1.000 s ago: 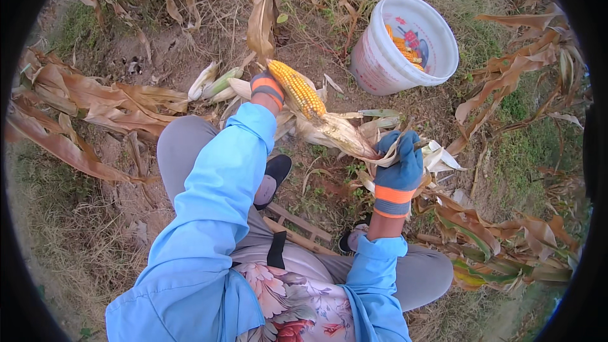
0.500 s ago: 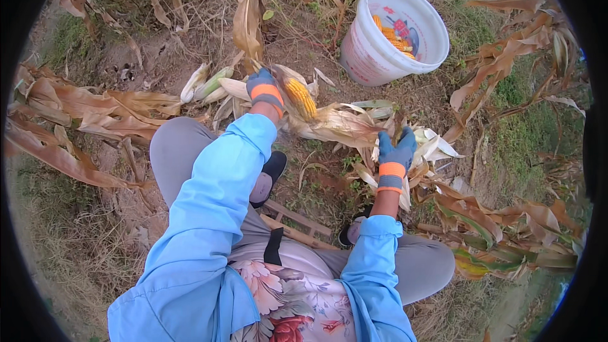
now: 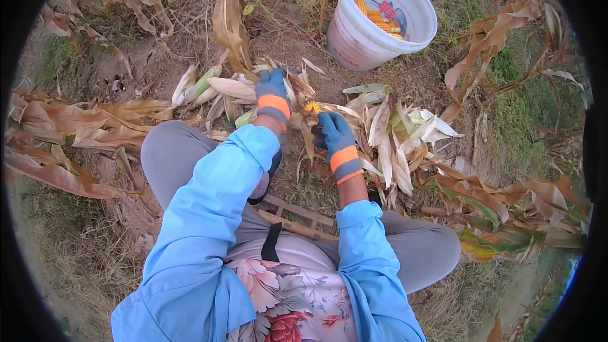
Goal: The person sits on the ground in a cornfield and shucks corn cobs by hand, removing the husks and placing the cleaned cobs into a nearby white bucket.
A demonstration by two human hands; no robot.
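A partly husked ear of corn lies between my two gloved hands, yellow kernels showing between pulled-back dry leaves. My left hand, in a blue and orange glove, is closed round its husked end. Against the other end, my right hand has its fingers curled and closed on the cob; the fingertips are partly hidden. Beyond my left hand lie several unhusked ears in pale and greenish husks. Stripped husks are heaped to the right of my right hand.
A white bucket holding several yellow cobs stands tilted at the far right. Dry corn stalks lie at left, more at right. A wooden stool or frame shows between my legs.
My right hand has left the husk heap, moved left and closed on the cob. The ear's loose husk no longer stretches to the right. The view has shifted slightly.
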